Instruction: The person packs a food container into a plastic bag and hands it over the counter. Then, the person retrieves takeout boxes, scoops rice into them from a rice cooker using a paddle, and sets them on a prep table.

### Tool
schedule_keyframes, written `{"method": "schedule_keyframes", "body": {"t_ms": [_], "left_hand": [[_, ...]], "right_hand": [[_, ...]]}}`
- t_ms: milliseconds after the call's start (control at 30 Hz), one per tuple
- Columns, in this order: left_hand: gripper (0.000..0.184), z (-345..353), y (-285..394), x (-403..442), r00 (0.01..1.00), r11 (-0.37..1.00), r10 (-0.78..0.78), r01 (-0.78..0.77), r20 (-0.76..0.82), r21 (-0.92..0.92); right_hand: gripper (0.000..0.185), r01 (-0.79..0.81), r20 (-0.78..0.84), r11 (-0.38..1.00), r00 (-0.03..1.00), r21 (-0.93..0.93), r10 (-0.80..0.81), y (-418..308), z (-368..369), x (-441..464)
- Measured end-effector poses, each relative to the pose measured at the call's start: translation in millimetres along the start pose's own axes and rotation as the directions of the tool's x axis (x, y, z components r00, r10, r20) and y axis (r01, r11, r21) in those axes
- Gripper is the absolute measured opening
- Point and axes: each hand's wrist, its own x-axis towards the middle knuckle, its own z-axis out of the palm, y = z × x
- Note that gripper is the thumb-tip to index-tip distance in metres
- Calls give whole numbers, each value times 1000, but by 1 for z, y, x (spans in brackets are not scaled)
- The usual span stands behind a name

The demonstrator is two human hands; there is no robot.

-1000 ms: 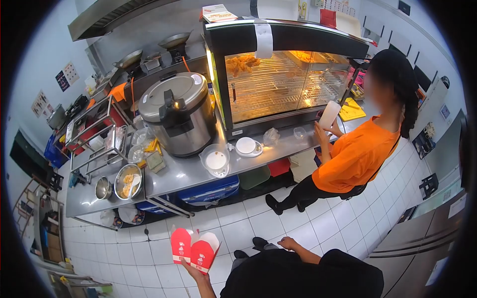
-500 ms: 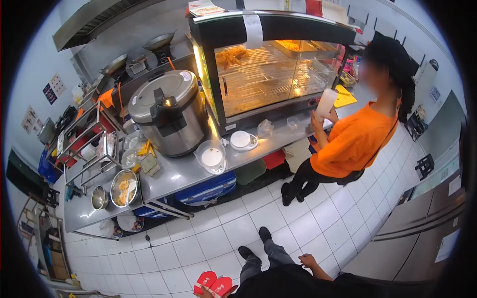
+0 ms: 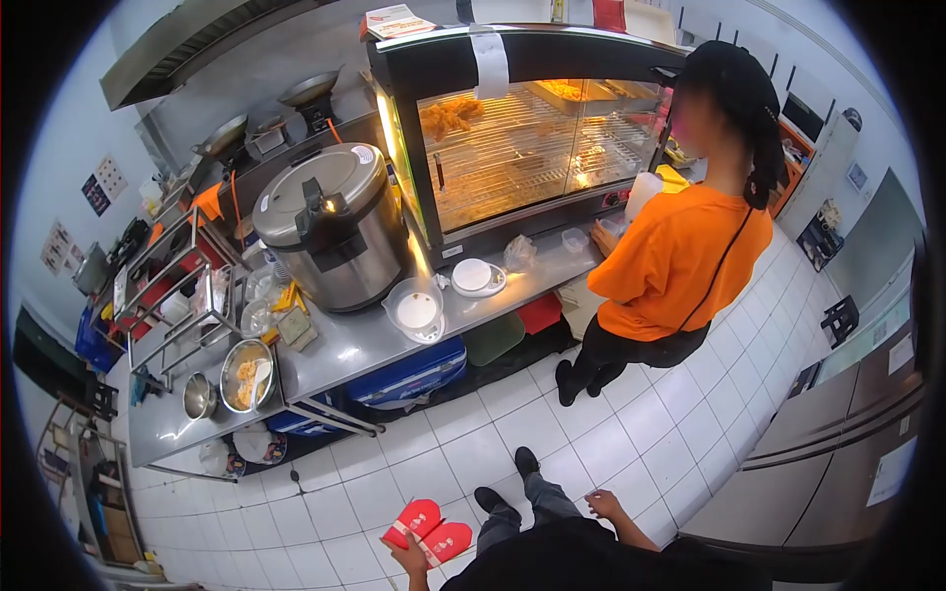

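Cartons (image 3: 431, 532) — in curled left hand (image 3: 409, 558).

Red cartons (image 3: 429, 533): paperboard, smooth, matt. Counter (image 3: 340, 366): metal, smooth, glossy, streaked with reflections. Large cooker (image 3: 340, 264): satiny metal body; dark latch (image 3: 317, 212) looks plastic. Display cabinet (image 3: 532, 163): clear, glossy glass front. Small bowl (image 3: 200, 396): shiny metal. Clear bag (image 3: 519, 254): thin, crinkled plastic. Blue box (image 3: 419, 374): hard plastic, slight sheen. Orange shirt (image 3: 650, 271): matt cloth. Floor (image 3: 345, 492): smooth, glossy tiles. Hanging strip (image 3: 490, 67): white paper.
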Motion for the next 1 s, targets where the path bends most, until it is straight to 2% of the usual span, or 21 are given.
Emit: {"method": "schedule_keyframes", "body": {"t_ms": [33, 167, 267, 300, 333, 367, 400, 433, 467, 500, 533, 567, 600, 633, 667, 733, 800, 900, 1000], "left_hand": [[87, 3, 2, 4, 999, 999, 44, -44, 0, 15], [88, 6, 2, 3, 999, 999, 33, -33, -5, 24], [88, 0, -1, -9, 999, 997, -42, 44, -31, 60], [88, -3, -2, -14, 995, 993, -89, 92, -52, 69], [87, -3, -1, -19, 988, 987, -136, 141, -73, 77], [90, 1, -43, -4, 985, 991, -115, 121, -125, 47], [90, -1, -27, -12, 977, 983, -181, 181, -116, -5], [91, -9, -6, -28, 963, 969, -247, 242, -103, -57], [91, -12, 18, -41, 945, 946, -314, 305, -88, -107], [92, -7, -6, -32, 961, 970, -232, 218, -150, -105], [92, -6, -11, -27, 959, 974, -221, 209, -180, -81], [92, -4, -17, -24, 954, 977, -213, 205, -211, -58], [92, -1, -16, -27, 948, 979, -205, 203, -243, -31], [92, 5, -7, -32, 957, 971, -146, 91, -249, -220], [92, 11, 3, -37, 946, 963, -186, 121, -267, -240], [93, 29, 31, -41, 920, 943, -254, 168, -298, -286], [93, 51, 47, -40, 903, 947, -285, 214, -321, -238], [93, 79, 63, -41, 888, 951, -303, 258, -347, -170], [94, 99, 74, -40, 878, 949, -314, 279, -361, -146]], "right_hand": [[38, 44, -2, 999, 999, 5, -44, -7, 1, 3], [38, 139, -3, 986, 990, -94, -139, -29, 4, 23], [35, 375, -48, 910, 920, -177, -389, -38, 12, 57], [31, 285, -8, 958, 958, -33, -286, -79, 5, 40], [29, 392, -15, 918, 919, -53, -393, -102, 3, 58], [27, 493, -20, 867, 869, -73, -495, -125, 0, 76], [22, 601, -99, 790, 785, -121, -612, -166, -5, 88], [19, 650, -132, 758, 748, -54, -651, -220, -16, 85], [19, 783, -167, 622, 614, 9, -771, -275, -29, 89], [18, 820, -216, 571, 564, 32, -797, -334, -44, 84], [20, 877, -299, 446, 481, 180, -824, -398, -55, 64], [21, 839, -240, 499, 542, 219, -806, -453, -79, 53], [21, 900, -308, 389, 433, 197, -847, -503, -92, 58], [21, 928, -384, 339, 373, 155, -844, -551, -107, 40], [21, 926, -372, 240, 342, 293, -863, -596, -125, 20], [23, 946, -432, 106, 237, 306, -870, -667, -154, -8], [27, 930, -473, -12, 175, 367, -863, -717, -174, -29], [33, 962, -519, -173, -41, 210, -854, -774, -196, -29], [37, 968, -502, -205, -107, 144, -858, -806, -204, -35]]}}
